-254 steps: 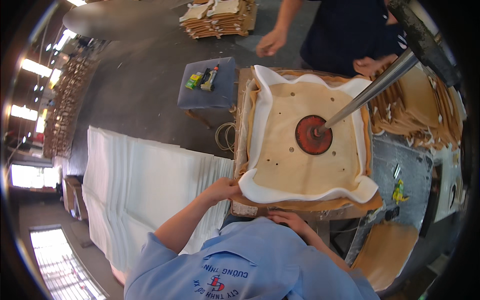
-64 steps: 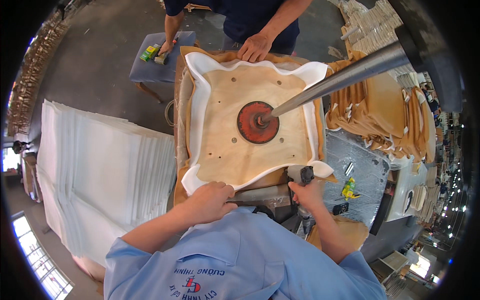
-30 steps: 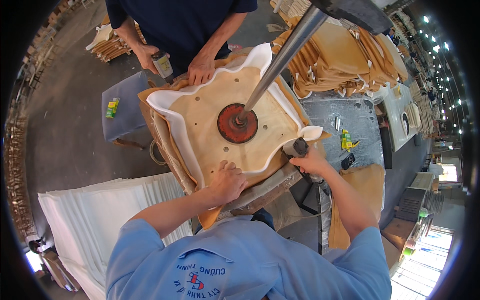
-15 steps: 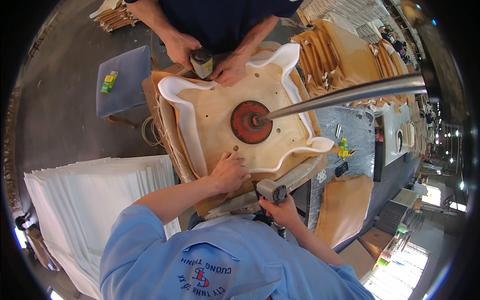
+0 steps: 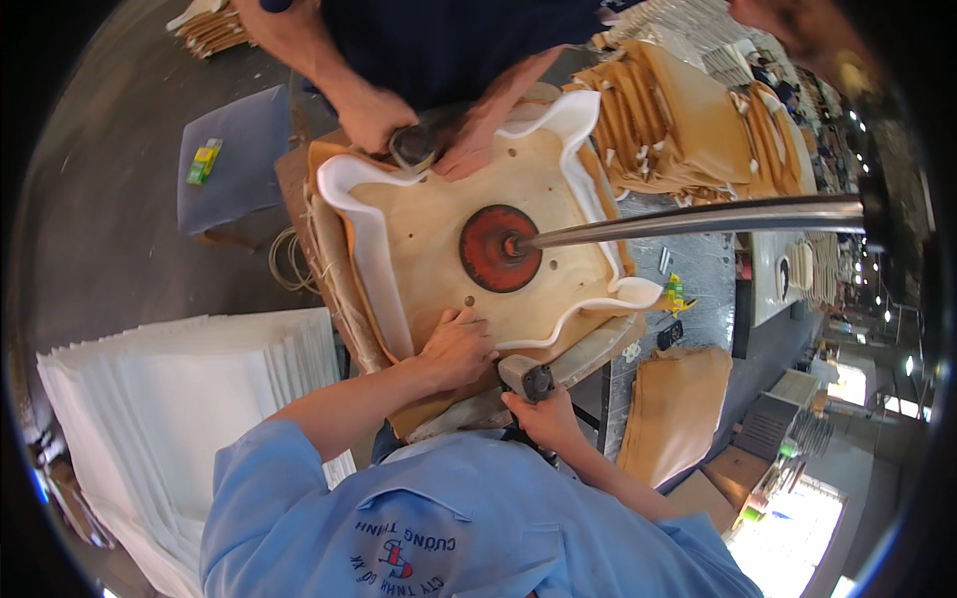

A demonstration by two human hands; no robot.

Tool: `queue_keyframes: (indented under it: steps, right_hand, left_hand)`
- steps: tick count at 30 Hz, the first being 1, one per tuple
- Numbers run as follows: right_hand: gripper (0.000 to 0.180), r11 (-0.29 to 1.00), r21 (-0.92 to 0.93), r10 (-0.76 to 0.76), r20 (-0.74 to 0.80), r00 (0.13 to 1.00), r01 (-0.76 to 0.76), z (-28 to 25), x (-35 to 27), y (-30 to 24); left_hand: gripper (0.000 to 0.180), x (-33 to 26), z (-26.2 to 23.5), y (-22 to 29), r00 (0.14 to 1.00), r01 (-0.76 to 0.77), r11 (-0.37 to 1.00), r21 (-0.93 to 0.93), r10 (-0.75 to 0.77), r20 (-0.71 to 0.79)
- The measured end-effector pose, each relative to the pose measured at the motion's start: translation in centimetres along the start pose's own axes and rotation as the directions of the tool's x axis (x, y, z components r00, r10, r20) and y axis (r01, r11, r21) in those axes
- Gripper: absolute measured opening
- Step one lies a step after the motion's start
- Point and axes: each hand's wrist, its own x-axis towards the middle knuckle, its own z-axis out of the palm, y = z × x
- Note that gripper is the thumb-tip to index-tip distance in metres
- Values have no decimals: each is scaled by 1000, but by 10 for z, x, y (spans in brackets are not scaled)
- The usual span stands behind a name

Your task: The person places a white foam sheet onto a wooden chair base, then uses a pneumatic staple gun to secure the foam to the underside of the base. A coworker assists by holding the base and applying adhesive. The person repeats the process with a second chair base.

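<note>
A pale wooden seat panel lies before me, ringed by white foam and a tan leather-like cover. A red round pressing disc on a metal rod rests on its middle. My left hand bends its fingers over the panel's near edge, pressing the cover there; the thumb side lies on the wood. In my right hand is a grey staple gun, its head close to the near edge beside my left hand. Where its nose meets the cover is hidden.
Opposite, a co-worker's hands hold another staple gun at the far edge. White sheets stand stacked at left, near a blue-grey padded seat. Tan covers lie at right; more covers hang farther back.
My right hand has brought the staple gun slightly left, nearer my left hand. Across the panel, the co-worker's staple gun has tilted. A blurred skin-coloured shape has appeared at the upper right.
</note>
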Motion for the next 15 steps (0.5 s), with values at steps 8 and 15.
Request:
queue_keyframes:
  steps: [8,15]
  right_hand:
    - [59,998,2,-65,-39,997,65,-7,-6,-20]
    - [26,779,595,-139,-146,979,199,-42,-28,63]
  left_hand:
    - [20,3,-9,10,997,36,997,67,-40,60]
    - [20,53,-25,55,956,289,898,-331,-252,151]
